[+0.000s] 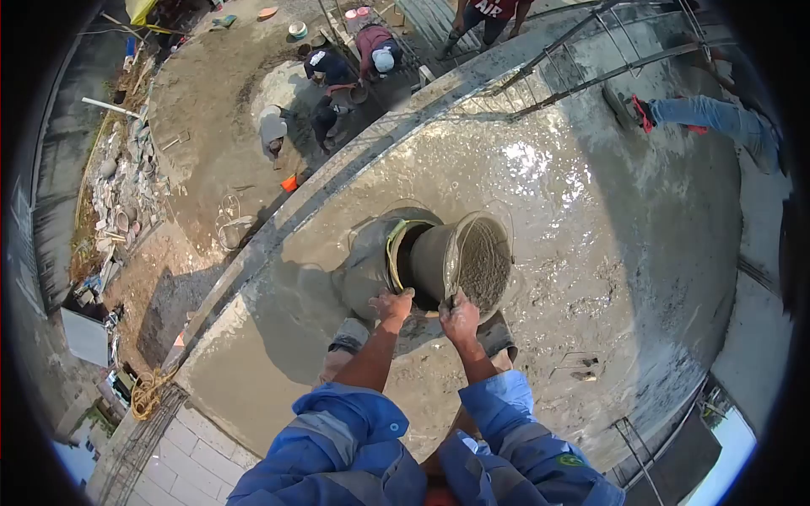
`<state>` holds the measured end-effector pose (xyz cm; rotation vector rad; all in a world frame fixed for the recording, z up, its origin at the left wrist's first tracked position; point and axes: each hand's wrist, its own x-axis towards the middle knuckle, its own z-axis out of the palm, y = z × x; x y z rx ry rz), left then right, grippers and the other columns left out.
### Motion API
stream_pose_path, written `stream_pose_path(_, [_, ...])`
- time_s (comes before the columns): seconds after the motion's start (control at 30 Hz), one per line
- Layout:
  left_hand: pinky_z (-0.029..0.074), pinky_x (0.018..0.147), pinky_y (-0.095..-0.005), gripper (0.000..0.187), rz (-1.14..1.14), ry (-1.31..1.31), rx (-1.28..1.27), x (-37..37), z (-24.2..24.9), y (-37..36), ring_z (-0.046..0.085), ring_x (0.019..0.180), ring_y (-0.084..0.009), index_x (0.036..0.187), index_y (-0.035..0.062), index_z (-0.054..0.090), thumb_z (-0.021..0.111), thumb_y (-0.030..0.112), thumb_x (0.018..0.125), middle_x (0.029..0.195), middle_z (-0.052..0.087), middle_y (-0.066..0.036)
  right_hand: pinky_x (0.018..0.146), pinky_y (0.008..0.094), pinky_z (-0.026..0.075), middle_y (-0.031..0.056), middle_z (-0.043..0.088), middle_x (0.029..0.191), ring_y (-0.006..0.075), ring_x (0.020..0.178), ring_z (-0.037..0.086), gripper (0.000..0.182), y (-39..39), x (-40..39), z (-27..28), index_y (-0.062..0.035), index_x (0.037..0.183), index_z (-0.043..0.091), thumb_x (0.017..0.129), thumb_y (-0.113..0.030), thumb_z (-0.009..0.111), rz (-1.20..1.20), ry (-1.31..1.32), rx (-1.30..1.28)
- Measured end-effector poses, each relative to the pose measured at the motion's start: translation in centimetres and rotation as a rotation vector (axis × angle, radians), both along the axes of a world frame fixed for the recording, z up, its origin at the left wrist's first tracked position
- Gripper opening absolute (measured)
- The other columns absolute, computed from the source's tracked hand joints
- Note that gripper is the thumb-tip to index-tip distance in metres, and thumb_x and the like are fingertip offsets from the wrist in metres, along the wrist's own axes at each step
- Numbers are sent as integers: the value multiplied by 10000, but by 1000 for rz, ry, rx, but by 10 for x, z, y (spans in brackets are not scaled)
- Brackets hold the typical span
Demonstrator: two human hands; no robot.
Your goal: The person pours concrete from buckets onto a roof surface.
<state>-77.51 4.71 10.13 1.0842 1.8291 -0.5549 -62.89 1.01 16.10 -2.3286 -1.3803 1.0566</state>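
Left hand [393, 304] grip closed on tipped cement bucket [460, 266] rim; right hand [459, 319] likewise. Wet concrete slab [591, 253] beyond grip, boots [350, 336] beneath.

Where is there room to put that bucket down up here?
Both hands, left hand and right hand, grip the tipped bucket. Wet concrete spreads open right of it, toward a person's legs. The smoother slab left, by the edge, is bare. Crowded: the rebar beyond.

workers below: several people [337, 80] bent over a mortar heap on the lower ground
rubble: debris pile [122, 190] along the left edge
rebar: steel bars [582, 55] top right
rope: coil [148, 392] lower left
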Motion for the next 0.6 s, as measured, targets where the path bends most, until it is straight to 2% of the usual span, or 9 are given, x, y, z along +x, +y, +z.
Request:
stream_pose_path(0.03, [121, 1056, -557, 681, 116, -35, -41, -23, -50, -23, 330, 1278, -381, 1199, -27, 526, 442, 546, 840, 1340, 397, -260, 580, 473, 471, 184, 604, 711, 403, 661, 593, 245, -2, -15, 1, -43, 866, 540, 709, -207, 633, -22, -20, -37])
stream_pose_path(0.07, [252, 1019, -546, 760, 364, -72, -17, -42, -60, -28, 353, 1263, -395, 1226, -114, 448, 559, 506, 801, 1360, 362, -277, 594, 481, 476, 180, 610, 725, 395, 667, 596, 257, -11, -26, -4, -47, 867, 534, 694, -214, 625, 5, 20, -161])
stream_pose_path(0.1, [438, 882, -476, 705, 487, -155, -105, -63, -67, -18, 486, 1130, -377, 1201, -88, 480, 674, 418, 751, 1274, 460, -261, 602, 484, 480, 183, 609, 705, 395, 675, 603, 239, 0, -40, 16, -49, 840, 533, 688, -212, 617, 129, -55, -183])
stream_pose_path(0.13, [478, 729, -367, 548, 719, -244, -142, -79, -78, -24, 570, 871, -219, 1150, 17, 555, 662, 397, 769, 1064, 580, -121, 620, 474, 491, 185, 618, 724, 390, 697, 613, 226, -3, -53, 11, -50, 852, 554, 687, -197, 604, 65, 13, -197])
stream_pose_path(0.17, [500, 729, -332, 394, 701, -252, -156, -79, -35, -5, 573, 849, -230, 1038, -8, 576, 647, 305, 809, 1044, 571, -122, 635, 478, 494, 189, 614, 716, 384, 716, 615, 209, 0, -65, 14, -49, 839, 570, 684, -186, 601, 81, 18, -276])
stream_pose_path(0.2, [501, 727, -333, 389, 664, -244, -203, -83, -21, 1, 578, 850, -226, 1070, -1, 562, 629, 291, 821, 1055, 574, -114, 645, 478, 493, 185, 619, 731, 384, 727, 618, 233, 6, -73, 22, -52, 893, 573, 693, -171, 587, 47, 51, -274])
stream_pose_path(0.3, [501, 701, -329, 373, 731, -459, -212, -127, -61, -8, 582, 847, -202, 1113, 48, 544, 592, 301, 843, 1025, 591, -81, 667, 465, 499, 175, 633, 789, 372, 779, 622, 201, 15, -102, 5, -55, 859, 604, 690, -165, 597, 77, 24, -168])
stream_pose_path(0.5, [491, 713, -343, 382, 750, -647, -467, -136, -42, 10, 587, 846, -192, 1106, 78, 546, 484, 376, 874, 1009, 600, -46, 708, 435, 513, 110, 660, 837, 319, 824, 635, 276, 12, -138, -39, -125, 932, 643, 663, -186, 623, 68, 97, -235])
stream_pose_path(0.6, [453, 809, -357, 351, 633, -788, -534, -138, -23, 17, 564, 942, -211, 1107, 109, 548, 429, 344, 877, 1068, 588, -45, 712, 429, 516, 97, 661, 852, 314, 859, 632, 281, 11, -146, -51, -140, 927, 647, 656, -209, 622, 50, 96, -247])
